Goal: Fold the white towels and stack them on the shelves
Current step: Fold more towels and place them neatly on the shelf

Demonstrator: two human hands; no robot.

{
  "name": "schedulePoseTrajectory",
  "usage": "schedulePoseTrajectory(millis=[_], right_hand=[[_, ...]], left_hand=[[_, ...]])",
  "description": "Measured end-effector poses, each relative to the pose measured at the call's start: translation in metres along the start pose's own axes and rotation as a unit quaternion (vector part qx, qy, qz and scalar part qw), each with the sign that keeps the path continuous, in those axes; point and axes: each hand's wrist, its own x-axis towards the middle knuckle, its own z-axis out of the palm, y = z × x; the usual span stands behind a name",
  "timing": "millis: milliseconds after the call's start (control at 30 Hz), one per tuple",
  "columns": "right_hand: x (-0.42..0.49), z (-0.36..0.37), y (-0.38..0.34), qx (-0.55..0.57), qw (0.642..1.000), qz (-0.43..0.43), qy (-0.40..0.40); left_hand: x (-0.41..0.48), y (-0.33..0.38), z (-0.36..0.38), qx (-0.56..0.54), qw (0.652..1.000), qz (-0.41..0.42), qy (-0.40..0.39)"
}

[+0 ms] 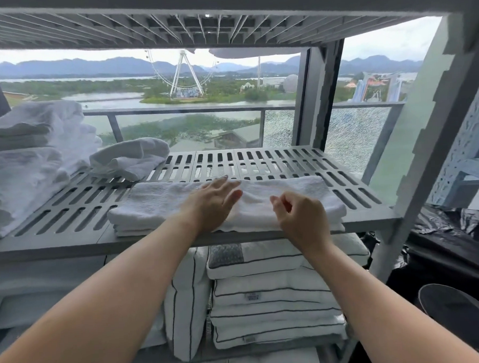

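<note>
A folded white towel [303, 194] lies flat along the front edge of the grey slatted shelf [259, 163]. My left hand [210, 205] rests on its middle with straight fingers spread. My right hand [297, 220] hovers over the towel's right half with fingers loosely curled and nothing visibly held. A loose, unfolded white towel [131, 156] sits further back on the shelf. A tall stack of white towels [29, 164] fills the shelf's left end.
The shelf above [224, 24] hangs close overhead. Grey uprights [414, 150] frame the right side. White pillows with dark piping [272, 296] fill the shelf below. Black plastic bags [452, 239] lie at the right. Behind is a window.
</note>
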Motion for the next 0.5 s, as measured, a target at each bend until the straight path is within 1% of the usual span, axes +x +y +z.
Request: schedulePoseTrajectory(millis=[67, 133, 167, 233, 267, 300, 367, 400, 433, 467, 500], right_hand=[[-0.011, -0.009, 0.007, 0.012, 1.0, 0.016, -0.001], [-0.026, -0.014, 0.014, 0.034, 0.998, 0.046, -0.007], [-0.035, -0.013, 0.017, 0.054, 0.996, 0.069, -0.006], [-0.058, -0.009, 0.02, 0.119, 0.984, 0.133, -0.012], [-0.07, -0.006, 0.02, 0.18, 0.965, 0.189, -0.024], [-0.077, -0.004, 0.019, 0.256, 0.93, 0.261, -0.033], [-0.081, -0.003, 0.02, 0.386, 0.827, 0.408, -0.027], [-0.078, -0.004, 0.022, 0.426, 0.785, 0.45, -0.017], [-0.074, -0.005, 0.025, 0.453, 0.758, 0.47, -0.008], [-0.069, -0.006, 0.026, 0.467, 0.745, 0.477, -0.001], [-0.064, -0.008, 0.026, 0.469, 0.74, 0.481, 0.001]], left_hand=[[0.003, 0.016, 0.002, 0.008, 1.0, -0.004, -0.008], [0.002, 0.027, 0.01, 0.054, 0.998, 0.009, -0.032], [0.0, 0.028, 0.015, 0.078, 0.996, 0.014, -0.037], [-0.007, 0.026, 0.023, 0.112, 0.993, 0.024, -0.019], [-0.01, 0.025, 0.024, 0.124, 0.992, 0.033, -0.007], [-0.013, 0.024, 0.025, 0.135, 0.99, 0.042, 0.001], [-0.017, 0.024, 0.025, 0.156, 0.986, 0.055, 0.002], [-0.018, 0.025, 0.025, 0.164, 0.985, 0.058, 0.002], [-0.018, 0.026, 0.025, 0.171, 0.984, 0.058, 0.004], [-0.018, 0.027, 0.025, 0.175, 0.983, 0.057, 0.008], [-0.018, 0.027, 0.025, 0.179, 0.982, 0.055, 0.01]])
